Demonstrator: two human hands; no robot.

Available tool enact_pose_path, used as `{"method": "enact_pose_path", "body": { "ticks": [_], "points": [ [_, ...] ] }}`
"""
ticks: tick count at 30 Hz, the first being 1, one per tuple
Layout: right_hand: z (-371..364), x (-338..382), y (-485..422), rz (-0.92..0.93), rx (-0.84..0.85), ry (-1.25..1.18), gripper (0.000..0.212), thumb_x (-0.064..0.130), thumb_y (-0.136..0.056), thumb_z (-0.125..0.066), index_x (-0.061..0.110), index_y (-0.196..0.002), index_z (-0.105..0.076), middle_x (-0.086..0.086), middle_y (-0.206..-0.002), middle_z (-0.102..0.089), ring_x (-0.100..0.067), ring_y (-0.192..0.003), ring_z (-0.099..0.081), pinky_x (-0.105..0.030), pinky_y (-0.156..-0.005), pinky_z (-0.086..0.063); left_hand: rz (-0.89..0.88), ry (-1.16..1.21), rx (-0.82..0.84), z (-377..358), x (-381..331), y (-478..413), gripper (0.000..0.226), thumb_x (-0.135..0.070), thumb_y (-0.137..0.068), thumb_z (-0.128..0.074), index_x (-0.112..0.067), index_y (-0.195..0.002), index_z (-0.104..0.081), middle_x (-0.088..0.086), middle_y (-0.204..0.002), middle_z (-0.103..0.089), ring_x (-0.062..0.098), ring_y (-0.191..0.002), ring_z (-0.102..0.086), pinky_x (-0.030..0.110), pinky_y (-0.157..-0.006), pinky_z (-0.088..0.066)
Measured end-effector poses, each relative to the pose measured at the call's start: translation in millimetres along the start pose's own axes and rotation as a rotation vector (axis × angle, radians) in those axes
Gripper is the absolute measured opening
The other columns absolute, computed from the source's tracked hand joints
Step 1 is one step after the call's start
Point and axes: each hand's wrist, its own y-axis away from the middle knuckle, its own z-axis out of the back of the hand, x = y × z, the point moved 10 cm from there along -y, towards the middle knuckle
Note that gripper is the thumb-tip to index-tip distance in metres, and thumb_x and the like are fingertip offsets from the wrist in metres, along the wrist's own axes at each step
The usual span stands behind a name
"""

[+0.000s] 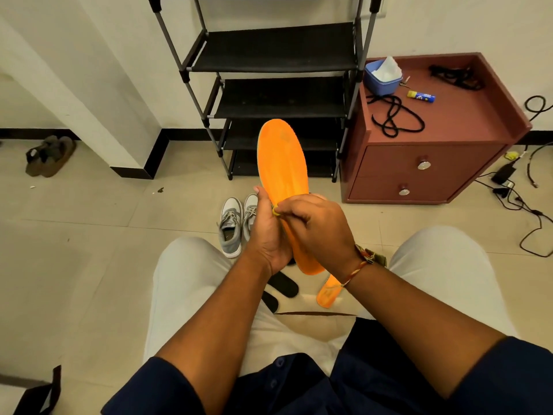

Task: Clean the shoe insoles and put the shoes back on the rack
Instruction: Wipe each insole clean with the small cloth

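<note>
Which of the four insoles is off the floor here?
The raised orange insole, gripped by the left hand and right hand in front of the rack. The other orange insole and both black insoles lie on the tiles.

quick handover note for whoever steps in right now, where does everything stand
Left hand: grips the orange insole by its lower half, held up.
Right hand: pinches a small yellow bit against that insole's edge; what it is I cannot tell.
On the floor: second orange insole and black insoles between the knees, grey shoes in front of the rack, whose visible shelves hold no shoes.
Done: insoles are out. Left: finish cleaning, refit insoles, shoes onto the rack.
</note>
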Motion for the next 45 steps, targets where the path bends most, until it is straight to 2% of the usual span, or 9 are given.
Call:
{"method": "enact_pose_path", "body": {
  "ticks": [6, 10, 14, 20, 24, 29, 33, 38, 45],
  "points": [
    [43.7, -42.3, -21.0, -0.135, -0.157, 0.173, 0.024, 0.023, -0.093, -0.056, 0.011, -0.099, -0.076, -0.006, -0.099, -0.074, -0.028, -0.092, -0.067, -0.041, -0.082, -0.055, 0.045, -0.061, 0.083, -11.5, 8.3, 3.3, 0.093, -0.080, -0.092, -0.011, -0.017, -0.106, -0.077, 0.022, -0.097, -0.069, 0.031, -0.084, -0.066, 0.045, -0.081, -0.054],
    [11.0, -6.0, -0.2, -0.012, -0.005, 0.069, 0.021, 0.025, -0.094, -0.058, 0.016, -0.098, -0.077, -0.002, -0.101, -0.075, -0.021, -0.095, -0.069, -0.036, -0.086, -0.055, 0.000, -0.072, 0.016, -3.7, 0.8, 1.9, 0.080, -0.077, -0.095, -0.013, -0.020, -0.118, -0.064, 0.017, -0.112, -0.074, 0.033, -0.107, -0.070, 0.049, -0.093, -0.055],
    [11.8, -8.6, -7.7, 0.011, 0.025, 0.105, 0.033, 0.032, -0.095, -0.048, 0.015, -0.101, -0.076, -0.003, -0.103, -0.074, -0.024, -0.097, -0.066, -0.038, -0.085, -0.054, -0.024, -0.091, 0.018, -5.8, -1.9, 4.4, 0.076, -0.074, -0.097, -0.014, -0.021, -0.118, -0.064, 0.017, -0.113, -0.074, 0.032, -0.106, -0.071, 0.050, -0.094, -0.054],
    [37.3, -30.9, -18.4, -0.089, -0.091, 0.195, 0.032, 0.028, -0.093, -0.052, 0.009, -0.097, -0.077, -0.008, -0.097, -0.073, -0.031, -0.089, -0.066, -0.040, -0.078, -0.056, -0.021, -0.152, 0.044, -7.8, 0.4, 5.1, 0.089, -0.075, -0.096, -0.008, -0.026, -0.090, -0.083, 0.020, -0.092, -0.070, 0.028, -0.078, -0.068, 0.042, -0.074, -0.054],
    [9.4, -11.8, -3.4, 0.013, 0.084, 0.149, 0.037, 0.030, -0.091, -0.045, 0.011, -0.093, -0.077, -0.007, -0.094, -0.074, -0.029, -0.089, -0.068, -0.039, -0.080, -0.057, -0.051, -0.098, -0.005, 0.4, -9.1, 1.5, 0.079, -0.076, -0.095, -0.012, -0.022, -0.116, -0.066, 0.018, -0.119, -0.072, 0.036, -0.113, -0.067, 0.053, -0.100, -0.051],
    [-18.7, -8.5, 7.6, 0.087, 0.269, 0.125, 0.022, 0.021, -0.086, -0.056, 0.015, -0.092, -0.077, -0.006, -0.095, -0.073, -0.030, -0.092, -0.067, -0.045, -0.080, -0.058, -0.063, -0.105, -0.010, 2.4, -17.8, 3.0, 0.089, -0.077, -0.094, -0.008, -0.024, -0.103, -0.079, 0.012, -0.123, -0.072, 0.033, -0.120, -0.065, 0.053, -0.109, -0.045],
    [8.9, -8.1, -8.6, 0.104, 0.097, 0.170, 0.032, 0.030, -0.092, -0.050, 0.012, -0.094, -0.076, -0.005, -0.095, -0.073, -0.029, -0.090, -0.065, -0.040, -0.079, -0.056, -0.014, -0.124, 0.018, -2.0, -4.6, 3.9, 0.083, -0.077, -0.094, -0.014, -0.020, -0.116, -0.069, 0.022, -0.118, -0.071, 0.037, -0.109, -0.068, 0.053, -0.099, -0.050],
    [60.5, -49.7, -30.9, -0.118, -0.198, 0.174, 0.013, 0.015, -0.089, -0.067, 0.014, -0.096, -0.077, -0.002, -0.098, -0.075, -0.023, -0.095, -0.067, -0.041, -0.083, -0.055, 0.078, -0.255, 0.111, -12.9, 15.5, 5.6, 0.089, -0.077, -0.094, -0.010, -0.014, -0.119, -0.067, 0.019, -0.099, -0.072, 0.027, -0.077, -0.068, 0.041, -0.071, -0.056],
    [3.2, 0.8, 1.9, 0.005, 0.115, 0.001, 0.020, 0.022, -0.092, -0.057, 0.021, -0.097, -0.076, 0.005, -0.099, -0.074, -0.015, -0.097, -0.067, -0.037, -0.087, -0.055, 0.007, -0.123, 0.018, -0.6, -2.7, -2.1, 0.092, -0.080, -0.093, -0.013, -0.011, -0.130, -0.061, 0.023, -0.128, -0.067, 0.036, -0.118, -0.065, 0.052, -0.102, -0.051]
  ]
}}
